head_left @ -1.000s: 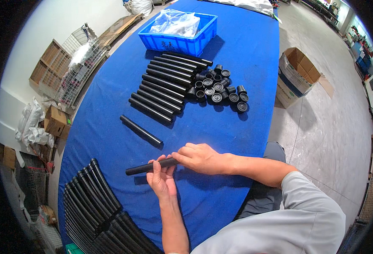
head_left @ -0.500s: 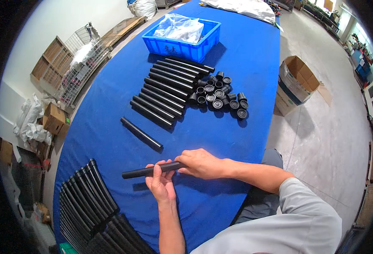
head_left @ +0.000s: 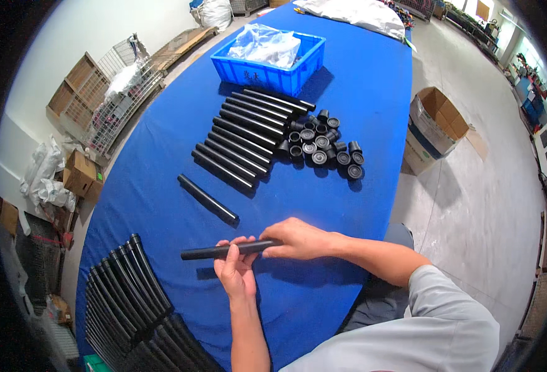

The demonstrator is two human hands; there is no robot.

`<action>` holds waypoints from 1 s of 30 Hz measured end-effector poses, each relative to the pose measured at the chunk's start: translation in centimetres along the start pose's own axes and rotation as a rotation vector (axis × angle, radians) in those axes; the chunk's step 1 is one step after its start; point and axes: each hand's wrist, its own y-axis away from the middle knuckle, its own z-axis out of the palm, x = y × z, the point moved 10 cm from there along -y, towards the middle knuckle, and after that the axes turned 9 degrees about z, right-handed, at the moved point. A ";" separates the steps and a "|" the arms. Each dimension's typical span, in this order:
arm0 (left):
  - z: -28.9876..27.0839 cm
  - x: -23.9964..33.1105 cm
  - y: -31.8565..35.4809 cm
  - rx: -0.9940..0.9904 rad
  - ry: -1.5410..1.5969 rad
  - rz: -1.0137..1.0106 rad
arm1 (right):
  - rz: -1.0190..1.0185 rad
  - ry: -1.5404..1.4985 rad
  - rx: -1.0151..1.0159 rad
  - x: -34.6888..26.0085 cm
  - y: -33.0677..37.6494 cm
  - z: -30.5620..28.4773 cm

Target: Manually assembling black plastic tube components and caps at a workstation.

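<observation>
A black tube (head_left: 204,253) lies almost level across my two hands above the blue cloth. My left hand (head_left: 236,270) is wrapped round its middle from below, the thumb over the front. At the tube's right end my right hand (head_left: 298,239) grips it, and the fingers hide that end. Beyond them a single black tube (head_left: 208,199) rests slantwise on the cloth. Farther off, a row of similar tubes (head_left: 239,137) lies side by side. Several black round end caps (head_left: 320,142) are heaped at the right of that row.
A blue plastic crate (head_left: 267,74) with a clear bag in it stands behind the tubes. More black tubes (head_left: 127,285) are stacked at the near left of the blue-covered table (head_left: 310,198). An open cardboard box (head_left: 431,133) stands on the floor to the right.
The tube has tilted slightly closer to level, its right end a little lower. Both hands keep hold of it, and my right hand has shifted slightly.
</observation>
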 end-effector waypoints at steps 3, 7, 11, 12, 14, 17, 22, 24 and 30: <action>-0.4 0.3 -0.1 0.011 0.001 -0.001 | -0.090 0.112 0.098 -1.4 0.4 0.2; -1.2 -0.1 -0.3 -0.002 -0.018 -0.015 | -0.166 0.189 0.171 -2.1 0.7 0.0; -1.6 0.0 -0.2 0.010 -0.012 -0.013 | -0.129 0.195 0.136 -1.8 0.5 0.8; -1.5 0.0 -0.1 0.012 -0.012 -0.011 | -0.139 0.218 0.157 -1.8 0.5 0.8; -0.8 -0.1 -0.1 0.001 0.009 -0.011 | -0.148 0.237 0.177 -1.9 0.6 0.8; -0.6 -0.1 -0.2 0.025 0.053 -0.016 | -0.180 0.355 0.237 -2.5 0.9 0.4; -0.9 0.1 -0.2 -0.026 -0.023 0.017 | -0.094 0.226 0.145 -1.4 0.6 0.5; -0.5 0.1 0.0 -0.040 -0.011 0.021 | -0.054 0.095 0.087 -0.5 0.1 -0.2; -0.9 -0.4 -0.1 0.012 0.055 -0.066 | -0.138 0.237 0.217 -2.4 0.8 -0.2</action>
